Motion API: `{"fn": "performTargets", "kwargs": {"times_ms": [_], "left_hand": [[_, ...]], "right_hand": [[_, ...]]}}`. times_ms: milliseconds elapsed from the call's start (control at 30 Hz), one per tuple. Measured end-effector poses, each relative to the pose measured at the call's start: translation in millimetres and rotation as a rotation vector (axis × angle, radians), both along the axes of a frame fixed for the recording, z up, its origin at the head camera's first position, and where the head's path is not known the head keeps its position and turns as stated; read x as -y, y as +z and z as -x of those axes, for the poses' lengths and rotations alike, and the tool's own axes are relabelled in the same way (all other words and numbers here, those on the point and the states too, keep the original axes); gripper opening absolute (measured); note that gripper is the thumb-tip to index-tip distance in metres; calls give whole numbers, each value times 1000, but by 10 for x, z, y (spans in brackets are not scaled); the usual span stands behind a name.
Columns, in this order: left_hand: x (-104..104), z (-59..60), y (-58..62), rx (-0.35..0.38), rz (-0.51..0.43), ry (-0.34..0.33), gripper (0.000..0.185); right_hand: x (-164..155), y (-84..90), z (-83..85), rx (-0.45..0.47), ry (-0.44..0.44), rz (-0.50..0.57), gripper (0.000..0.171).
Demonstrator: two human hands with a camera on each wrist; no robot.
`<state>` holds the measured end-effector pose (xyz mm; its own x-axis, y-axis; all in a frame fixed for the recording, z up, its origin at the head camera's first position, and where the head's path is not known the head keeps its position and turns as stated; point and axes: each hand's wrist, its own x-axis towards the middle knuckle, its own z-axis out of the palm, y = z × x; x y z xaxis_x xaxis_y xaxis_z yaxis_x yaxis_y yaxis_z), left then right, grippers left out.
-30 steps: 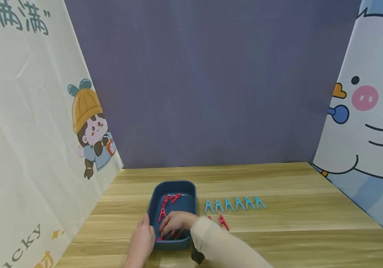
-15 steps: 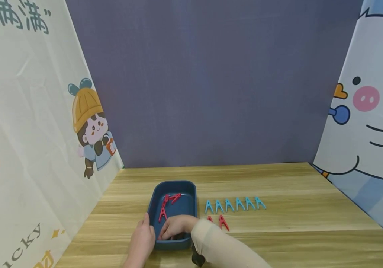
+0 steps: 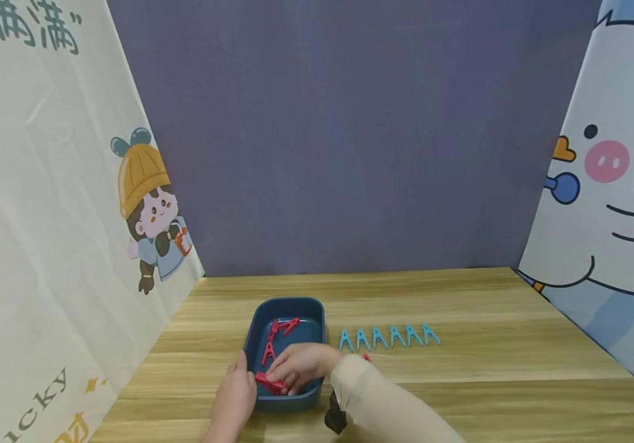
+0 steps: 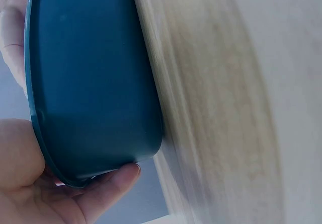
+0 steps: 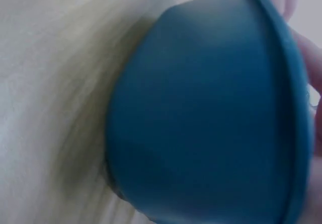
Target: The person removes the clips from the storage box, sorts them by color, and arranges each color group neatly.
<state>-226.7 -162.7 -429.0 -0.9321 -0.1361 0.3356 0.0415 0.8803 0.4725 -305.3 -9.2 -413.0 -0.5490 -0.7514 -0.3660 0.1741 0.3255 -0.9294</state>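
A dark blue plastic box [image 3: 286,404] stands on the wooden table. My left hand [image 3: 235,394] grips its left wall near the front corner; in the left wrist view the fingers [image 4: 113,186] curl round the box's outer side [image 4: 90,83]. Inside the box, my right hand [image 3: 301,368] pinches a red clothespin [image 3: 267,384] near the front left. Other red clothespins [image 3: 269,352] lie farther back in the box. The right wrist view shows mostly the box's outer wall [image 5: 201,103], with the right hand partly hidden behind the rim.
Several light blue clothespins [image 3: 379,338] lie in a row on the table [image 3: 461,369], right of the box. Just below the row, a red clothespin [image 3: 366,357] shows partly behind the right sleeve [image 3: 383,400]. A dark grey panel [image 3: 350,154] closes off the back.
My right hand has lifted slightly from the box's floor and shifted right, with a red clothespin now visible at its fingertips. Its sleeve now covers most of the red clothespins on the table.
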Motion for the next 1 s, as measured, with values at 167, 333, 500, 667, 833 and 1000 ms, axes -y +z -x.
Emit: {"fn": "performTargets", "kwargs": {"times_ms": [167, 333, 500, 667, 833, 1000], "left_hand": [[-6, 10, 2, 8, -8, -5, 43], [-13, 20, -1, 10, -12, -2, 44], [-14, 20, 4, 20, -17, 8, 44], [-6, 6, 6, 15, -23, 8, 44], [-10, -5, 15, 25, -30, 10, 45], [-11, -4, 25, 39, -25, 14, 44]], "right_hand": [[-103, 92, 21, 45, -5, 74, 22], [-251, 135, 52, 72, -12, 161, 30], [-436, 134, 90, 93, -20, 260, 33], [-579, 109, 115, 124, -45, 315, 36], [-714, 118, 94, 137, -53, 334, 40], [-876, 141, 89, 148, -63, 339, 42]]}}
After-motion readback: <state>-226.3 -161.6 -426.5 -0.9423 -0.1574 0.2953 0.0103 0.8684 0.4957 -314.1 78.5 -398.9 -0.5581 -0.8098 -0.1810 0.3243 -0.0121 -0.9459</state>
